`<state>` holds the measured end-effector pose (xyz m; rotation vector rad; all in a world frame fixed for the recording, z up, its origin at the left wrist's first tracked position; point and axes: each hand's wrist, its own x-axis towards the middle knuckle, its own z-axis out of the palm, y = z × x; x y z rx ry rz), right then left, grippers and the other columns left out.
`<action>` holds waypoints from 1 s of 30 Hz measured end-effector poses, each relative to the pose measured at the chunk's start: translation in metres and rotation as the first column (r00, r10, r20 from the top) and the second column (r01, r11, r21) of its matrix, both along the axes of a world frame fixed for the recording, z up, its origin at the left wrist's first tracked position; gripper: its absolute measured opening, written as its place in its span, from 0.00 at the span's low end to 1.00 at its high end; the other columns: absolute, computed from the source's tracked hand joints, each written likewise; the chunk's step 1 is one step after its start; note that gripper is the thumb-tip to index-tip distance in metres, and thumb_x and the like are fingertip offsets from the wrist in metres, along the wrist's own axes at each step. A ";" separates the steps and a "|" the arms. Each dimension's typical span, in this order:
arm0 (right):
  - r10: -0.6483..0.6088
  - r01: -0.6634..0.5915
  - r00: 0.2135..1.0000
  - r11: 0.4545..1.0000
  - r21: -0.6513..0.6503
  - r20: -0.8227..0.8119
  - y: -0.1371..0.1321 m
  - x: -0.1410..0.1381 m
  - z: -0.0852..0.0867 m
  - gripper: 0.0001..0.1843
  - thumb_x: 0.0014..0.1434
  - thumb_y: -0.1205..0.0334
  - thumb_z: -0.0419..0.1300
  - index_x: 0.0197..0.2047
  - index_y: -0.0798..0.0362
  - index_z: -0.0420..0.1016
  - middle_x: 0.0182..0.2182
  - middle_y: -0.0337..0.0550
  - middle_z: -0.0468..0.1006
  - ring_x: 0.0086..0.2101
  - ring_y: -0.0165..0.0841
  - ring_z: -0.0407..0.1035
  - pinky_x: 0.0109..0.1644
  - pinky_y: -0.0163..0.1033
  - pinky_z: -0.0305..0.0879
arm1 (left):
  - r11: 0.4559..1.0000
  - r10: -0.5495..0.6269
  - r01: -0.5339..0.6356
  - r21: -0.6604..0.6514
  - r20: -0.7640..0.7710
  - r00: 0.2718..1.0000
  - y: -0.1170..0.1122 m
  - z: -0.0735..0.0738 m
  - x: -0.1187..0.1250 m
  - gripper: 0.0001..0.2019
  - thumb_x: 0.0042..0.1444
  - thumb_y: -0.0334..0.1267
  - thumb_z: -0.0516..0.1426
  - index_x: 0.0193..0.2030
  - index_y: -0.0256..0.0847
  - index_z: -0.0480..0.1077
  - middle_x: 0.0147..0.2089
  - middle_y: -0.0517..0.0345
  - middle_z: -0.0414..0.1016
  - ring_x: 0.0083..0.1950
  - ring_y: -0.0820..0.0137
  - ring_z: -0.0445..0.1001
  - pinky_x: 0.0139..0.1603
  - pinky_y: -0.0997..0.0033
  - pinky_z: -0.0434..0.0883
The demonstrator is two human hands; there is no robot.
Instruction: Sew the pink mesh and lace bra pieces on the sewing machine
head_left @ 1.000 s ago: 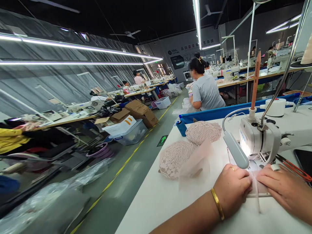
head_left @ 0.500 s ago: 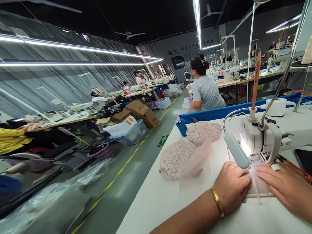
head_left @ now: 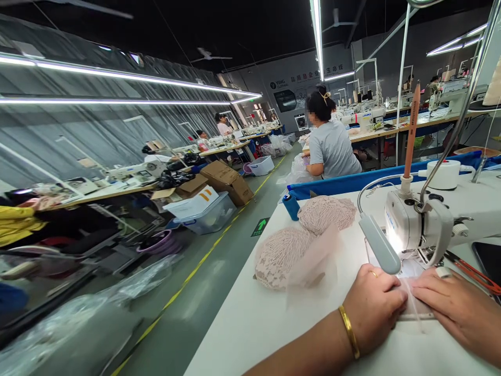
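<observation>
A piece of sheer pale-pink mesh fabric (head_left: 409,297) lies at the needle area of a white sewing machine (head_left: 403,219). My left hand (head_left: 376,305), with a gold bangle and a ring, is closed on the fabric's left side, its fingers bent and the tips partly hidden. My right hand (head_left: 456,305) rests on the right side, fingers stretched out and lying flat on the mesh. A thin pale strip runs between the hands toward me. The grey lamp head (head_left: 379,244) hides part of the needle. Left of the machine sit two beige lace bra cups (head_left: 284,256) with loose mesh over them.
A blue thread spool (head_left: 290,207) stands at the table's far left corner. Orange-handled snips (head_left: 473,274) and a black phone (head_left: 489,261) lie right of my right hand. A pencil (head_left: 413,130) stands upright on the machine. A co-worker in grey (head_left: 334,149) sits ahead.
Both hands have shifted slightly toward me, away from the needle, and the mesh and its thin strip have come along. The lace cups stay in place.
</observation>
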<state>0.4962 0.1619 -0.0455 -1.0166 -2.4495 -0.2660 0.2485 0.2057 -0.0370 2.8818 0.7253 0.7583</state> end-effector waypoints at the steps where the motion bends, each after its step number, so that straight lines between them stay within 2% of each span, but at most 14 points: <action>1: 0.001 -0.001 1.000 1.000 0.002 0.001 0.000 0.000 0.000 0.17 0.66 0.73 0.52 0.51 0.48 0.76 0.47 0.43 0.87 0.39 0.44 0.78 0.39 0.47 0.75 | 1.000 -0.001 0.001 0.001 0.002 1.000 0.000 0.000 0.000 0.05 0.67 0.32 0.60 0.42 0.42 0.78 0.45 0.57 0.82 0.41 0.66 0.73 0.45 0.60 0.66; 7: 0.017 -0.017 1.000 1.000 0.017 -0.002 0.000 -0.003 0.004 0.16 0.66 0.74 0.51 0.48 0.47 0.75 0.46 0.43 0.87 0.38 0.44 0.79 0.38 0.46 0.75 | 1.000 0.003 -0.003 -0.006 -0.009 1.000 -0.001 0.002 -0.001 0.05 0.68 0.33 0.59 0.43 0.42 0.78 0.47 0.55 0.83 0.43 0.65 0.75 0.45 0.60 0.66; 13: 0.018 -0.018 1.000 1.000 -0.010 -0.020 0.000 -0.002 0.004 0.18 0.65 0.73 0.53 0.51 0.47 0.76 0.48 0.41 0.87 0.40 0.43 0.79 0.46 0.47 0.77 | 1.000 0.012 -0.012 -0.004 -0.007 1.000 -0.003 0.003 -0.002 0.04 0.67 0.33 0.60 0.44 0.42 0.78 0.49 0.54 0.83 0.44 0.64 0.76 0.46 0.59 0.66; 16: 0.019 -0.019 0.999 0.999 -0.030 -0.031 0.001 0.001 0.001 0.19 0.65 0.73 0.53 0.52 0.46 0.77 0.49 0.41 0.87 0.41 0.42 0.79 0.46 0.47 0.76 | 1.000 0.007 -0.007 -0.003 0.004 1.000 -0.004 0.004 -0.005 0.04 0.67 0.36 0.61 0.44 0.42 0.78 0.51 0.54 0.82 0.45 0.63 0.76 0.46 0.59 0.66; 22: -0.052 0.041 0.996 0.990 -0.132 -0.076 -0.001 0.003 -0.004 0.17 0.66 0.71 0.53 0.47 0.45 0.80 0.46 0.45 0.86 0.42 0.44 0.78 0.44 0.47 0.74 | 0.996 -0.008 0.005 -0.084 -0.041 0.999 -0.005 0.008 -0.007 0.05 0.67 0.36 0.62 0.38 0.40 0.73 0.48 0.56 0.82 0.48 0.62 0.78 0.52 0.57 0.66; 25: -0.060 0.043 0.995 0.979 -0.200 -0.079 -0.001 0.002 -0.004 0.14 0.70 0.66 0.55 0.48 0.43 0.82 0.47 0.45 0.85 0.42 0.45 0.78 0.44 0.48 0.74 | 0.989 0.026 -0.039 -0.140 -0.089 0.996 -0.005 0.011 -0.006 0.05 0.66 0.37 0.63 0.42 0.39 0.73 0.47 0.54 0.81 0.47 0.62 0.77 0.51 0.57 0.67; 27: -0.046 0.026 0.996 0.971 -0.238 -0.081 -0.001 0.002 -0.003 0.14 0.72 0.64 0.56 0.50 0.43 0.83 0.49 0.45 0.85 0.42 0.44 0.78 0.45 0.48 0.74 | 0.980 0.047 -0.065 -0.186 -0.100 0.994 -0.006 0.011 -0.006 0.12 0.65 0.43 0.66 0.49 0.40 0.75 0.49 0.51 0.80 0.47 0.60 0.76 0.52 0.56 0.68; 30: -0.039 0.010 0.995 0.952 -0.307 -0.091 -0.002 0.005 -0.002 0.12 0.75 0.56 0.59 0.55 0.41 0.83 0.54 0.45 0.84 0.48 0.46 0.78 0.51 0.50 0.76 | 0.966 0.045 -0.064 -0.252 -0.081 0.996 -0.007 0.007 -0.008 0.31 0.56 0.62 0.70 0.56 0.42 0.76 0.53 0.47 0.77 0.50 0.54 0.75 0.55 0.51 0.69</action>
